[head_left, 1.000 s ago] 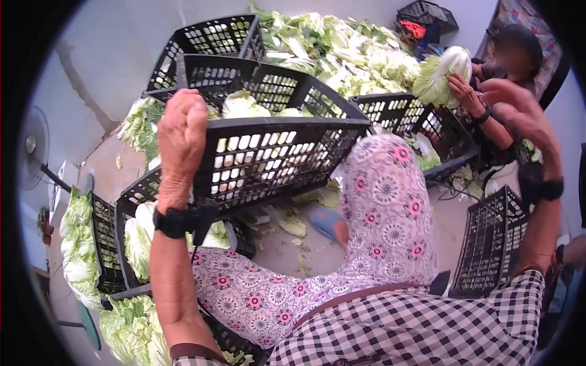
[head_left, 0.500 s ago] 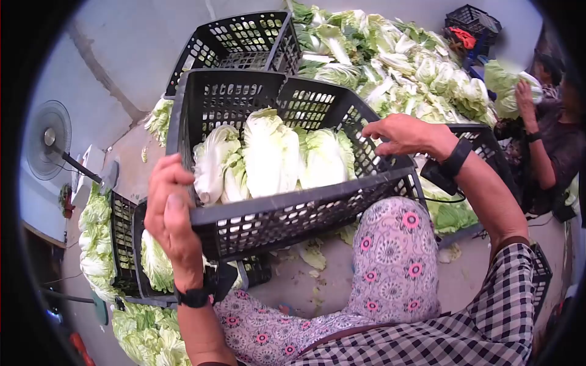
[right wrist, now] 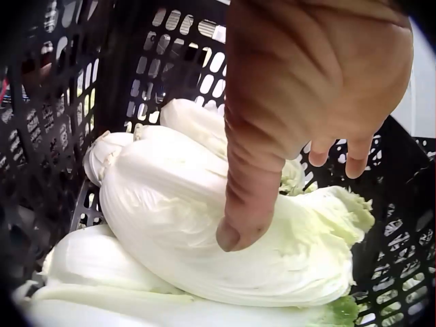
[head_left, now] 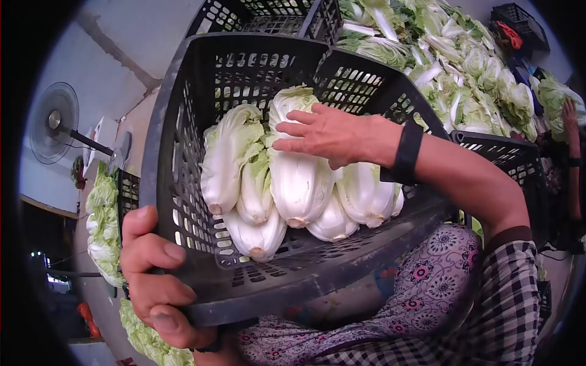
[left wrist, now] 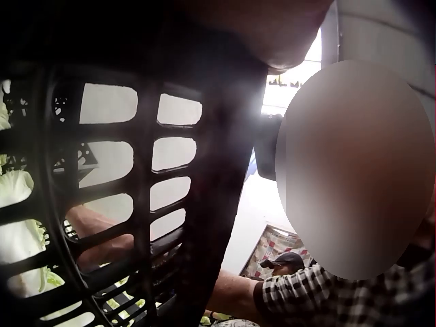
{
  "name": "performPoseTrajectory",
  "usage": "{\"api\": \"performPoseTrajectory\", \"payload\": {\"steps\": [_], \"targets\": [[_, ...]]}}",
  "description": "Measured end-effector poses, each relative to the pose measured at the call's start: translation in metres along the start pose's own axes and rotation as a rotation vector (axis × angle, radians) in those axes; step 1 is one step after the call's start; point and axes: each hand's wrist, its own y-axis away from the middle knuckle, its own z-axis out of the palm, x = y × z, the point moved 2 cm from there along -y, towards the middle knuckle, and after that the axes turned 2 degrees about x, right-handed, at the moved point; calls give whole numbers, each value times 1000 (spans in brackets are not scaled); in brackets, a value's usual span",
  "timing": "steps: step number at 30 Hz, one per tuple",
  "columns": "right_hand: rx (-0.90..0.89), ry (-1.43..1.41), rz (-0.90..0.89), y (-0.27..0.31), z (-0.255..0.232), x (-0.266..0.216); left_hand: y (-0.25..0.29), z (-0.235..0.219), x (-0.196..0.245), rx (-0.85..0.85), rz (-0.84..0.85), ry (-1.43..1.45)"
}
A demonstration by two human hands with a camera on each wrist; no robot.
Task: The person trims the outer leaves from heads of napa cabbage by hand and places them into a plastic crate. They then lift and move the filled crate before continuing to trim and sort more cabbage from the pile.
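Observation:
A black plastic crate [head_left: 183,122], tilted toward the camera, holds several pale cabbages. The left hand [head_left: 159,274] grips its near left corner, fingers curled over the rim; the left wrist view shows the crate's slotted side [left wrist: 143,157] close up. Over the middle cabbage [head_left: 299,183] is the right hand [head_left: 336,137], its fingers spread. In the right wrist view the right hand [right wrist: 306,88] has its thumb pointing down against a large cabbage [right wrist: 204,211]; whether its other fingers touch the cabbage I cannot tell.
Behind stand another black crate [head_left: 262,21] and a heap of cabbages [head_left: 470,67]. A fan [head_left: 55,119] is at the left, above stacked cabbages [head_left: 104,226]. At the right edge, another person's hand [head_left: 571,119] touches a cabbage, beside a further crate [head_left: 497,149].
The right hand has moved left from the crate's right side to over the cabbages. The left hand's fingers have closed on the corner. The crate appears larger, with its inside more visible.

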Motion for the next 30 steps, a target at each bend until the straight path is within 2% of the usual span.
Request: {"api": "performPoseTrajectory", "payload": {"steps": [4,7,8,9,13,16,19,22,25,28,30], "targets": [[-158,-123,-41,-21,20,5,2,4,-1,26,0,-18],[-159,-147,-5,-16,25,6,2,12,-2,127,2,37],[-167,-132,10,-12,23,7,0,10,1,105,-2,-9],[-68,-96,-6,-6,21,3,-2,7,4,83,-6,-59],[-15,3,22,7,16,-8,-7,-1,12,24,-30,-126],[177,-47,-113,6,20,-3,-7,-4,9,-34,-18,-77],[77,-180,-51,12,20,4,-9,-6,7,-38,3,-102],[122,-142,4,24,14,7,-10,-5,7,-42,19,-110],[320,-176,97,42,-1,16,-10,-5,5,-40,35,-109],[627,-406,144,58,-11,30,-12,-3,6,-44,39,-116],[695,-891,346,63,-13,40,-11,-2,6,-42,17,-78]]}}
